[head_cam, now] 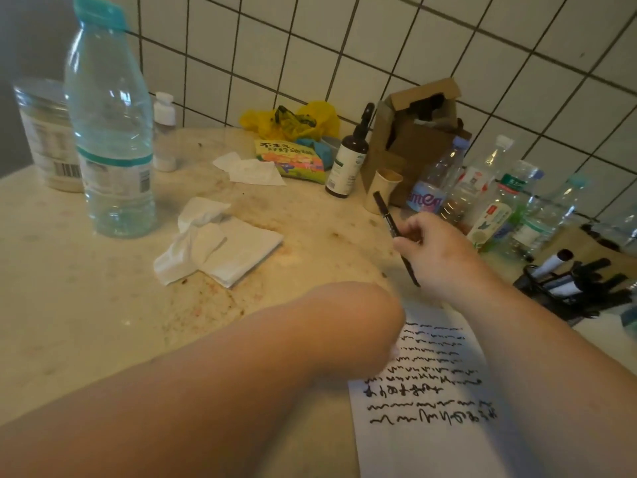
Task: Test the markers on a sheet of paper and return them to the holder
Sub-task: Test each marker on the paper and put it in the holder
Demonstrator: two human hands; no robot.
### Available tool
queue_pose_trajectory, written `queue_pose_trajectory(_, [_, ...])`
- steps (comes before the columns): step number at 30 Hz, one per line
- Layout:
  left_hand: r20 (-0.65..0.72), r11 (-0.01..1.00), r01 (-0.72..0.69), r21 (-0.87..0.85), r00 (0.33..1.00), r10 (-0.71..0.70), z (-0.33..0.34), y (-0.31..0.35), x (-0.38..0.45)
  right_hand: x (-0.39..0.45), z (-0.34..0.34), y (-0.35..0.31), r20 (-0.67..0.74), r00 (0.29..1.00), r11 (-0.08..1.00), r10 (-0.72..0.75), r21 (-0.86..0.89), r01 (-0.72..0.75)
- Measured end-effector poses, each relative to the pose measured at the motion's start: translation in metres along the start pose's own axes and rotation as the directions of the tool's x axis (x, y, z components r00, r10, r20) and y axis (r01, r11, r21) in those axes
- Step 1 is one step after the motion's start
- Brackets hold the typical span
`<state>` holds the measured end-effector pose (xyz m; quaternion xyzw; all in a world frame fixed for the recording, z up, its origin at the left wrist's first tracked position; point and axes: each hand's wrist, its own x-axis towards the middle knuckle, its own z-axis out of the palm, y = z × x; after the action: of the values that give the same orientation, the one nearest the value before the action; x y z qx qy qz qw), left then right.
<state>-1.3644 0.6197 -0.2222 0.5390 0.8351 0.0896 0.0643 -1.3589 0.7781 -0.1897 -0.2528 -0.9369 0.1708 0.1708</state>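
The right hand (437, 251) is gripping 1 black marker (393, 225) in curled fingers above the sheet of paper (431, 443), likely between testing and returning. The holder (551, 298) is sitting just right. Left hand's fingers: cannot tell.

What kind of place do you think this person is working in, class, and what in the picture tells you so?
Probably a lived-in home or shared room, not a tidy office. A white tiled wall backs a stained stone-look table cluttered with plastic water bottles, crumpled tissues and a snack packet.
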Motion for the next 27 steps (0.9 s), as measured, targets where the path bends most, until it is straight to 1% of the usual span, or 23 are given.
queue_pose_trajectory(2, [0.061, 0.999, -0.001, -0.053, 0.998, 0.005, -0.003, -0.001, 0.0, -0.03, -0.021, 0.01, 0.04, 0.999, 0.988, 0.01, 0.151, -0.016])
queue_pose_trajectory(3, [0.063, 0.998, 0.013, -0.066, 0.998, -0.008, -0.005, 0.0, -0.002, -0.047, -0.03, 0.017, 0.074, 0.997, 0.969, 0.017, 0.246, -0.035])
queue_pose_trajectory(6, [0.07, 0.994, 0.048, -0.101, 0.997, -0.041, -0.006, 0.003, -0.004, -0.093, -0.051, 0.036, 0.156, 0.985, 0.848, 0.068, 0.511, -0.139])
queue_pose_trajectory(8, [0.038, 0.989, 0.052, -0.136, 0.998, -0.047, -0.009, 0.004, -0.004, -0.113, -0.05, 0.047, 0.185, 0.976, 0.774, 0.116, 0.599, -0.206])
queue_pose_trajectory(10, [0.022, 0.976, 0.036, -0.216, 0.999, -0.032, -0.012, 0.006, -0.004, -0.128, -0.041, 0.051, 0.202, 0.97, 0.707, 0.135, 0.666, -0.238])
queue_pose_trajectory(11, [0.015, 0.966, 0.024, -0.257, 1.0, -0.021, -0.013, 0.008, -0.006, -0.133, -0.036, 0.053, 0.195, 0.973, 0.649, 0.124, 0.726, -0.228])
queue_pose_trajectory(14, [0.003, 0.946, -0.025, -0.324, 1.0, 0.028, -0.014, 0.013, -0.01, -0.141, -0.027, 0.053, 0.159, 0.984, 0.416, 0.079, 0.892, -0.177])
queue_pose_trajectory(15, [-0.009, 0.942, -0.036, -0.334, 0.999, 0.035, -0.014, 0.014, -0.011, -0.141, -0.027, 0.053, 0.149, 0.987, 0.37, 0.058, 0.915, -0.16])
queue_pose_trajectory(17, [-0.021, 0.941, -0.049, -0.334, 0.999, 0.045, -0.015, 0.015, -0.01, -0.141, -0.027, 0.055, 0.139, 0.99, 0.334, 0.006, 0.933, -0.133])
queue_pose_trajectory(19, [-0.008, 0.938, -0.065, -0.341, 0.998, 0.066, -0.017, 0.014, -0.01, -0.141, -0.028, 0.058, 0.121, 0.991, 0.341, -0.05, 0.935, -0.097])
queue_pose_trajectory(20, [0.014, 0.92, -0.081, -0.384, 0.996, 0.093, -0.018, 0.012, -0.01, -0.141, -0.029, 0.06, 0.112, 0.991, 0.355, -0.077, 0.931, -0.077])
queue_pose_trajectory(21, [0.048, 0.882, -0.102, -0.46, 0.989, 0.139, -0.019, 0.011, -0.01, -0.141, -0.029, 0.062, 0.104, 0.989, 0.369, -0.102, 0.927, -0.059])
queue_pose_trajectory(22, [0.096, 0.823, -0.113, -0.557, 0.975, 0.199, -0.019, 0.01, -0.011, -0.14, -0.03, 0.063, 0.097, 0.988, 0.372, -0.124, 0.927, -0.044])
queue_pose_trajectory(24, [0.205, 0.703, -0.084, -0.706, 0.926, 0.316, -0.019, 0.005, -0.014, -0.139, -0.035, 0.066, 0.062, 0.985, 0.339, -0.159, 0.941, -0.005])
queue_pose_trajectory(25, [0.246, 0.67, -0.067, -0.739, 0.899, 0.362, -0.02, 0.001, -0.017, -0.137, -0.039, 0.068, 0.032, 0.987, 0.29, -0.158, 0.957, 0.016])
queue_pose_trajectory(26, [0.259, 0.651, -0.059, -0.757, 0.887, 0.382, -0.021, -0.003, -0.019, -0.136, -0.043, 0.071, 0.004, 0.99, 0.227, -0.14, 0.973, 0.028])
queue_pose_trajectory(27, [0.239, 0.635, -0.055, -0.771, 0.899, 0.368, -0.023, -0.007, -0.02, -0.134, -0.046, 0.075, -0.01, 0.994, 0.179, -0.112, 0.983, 0.03])
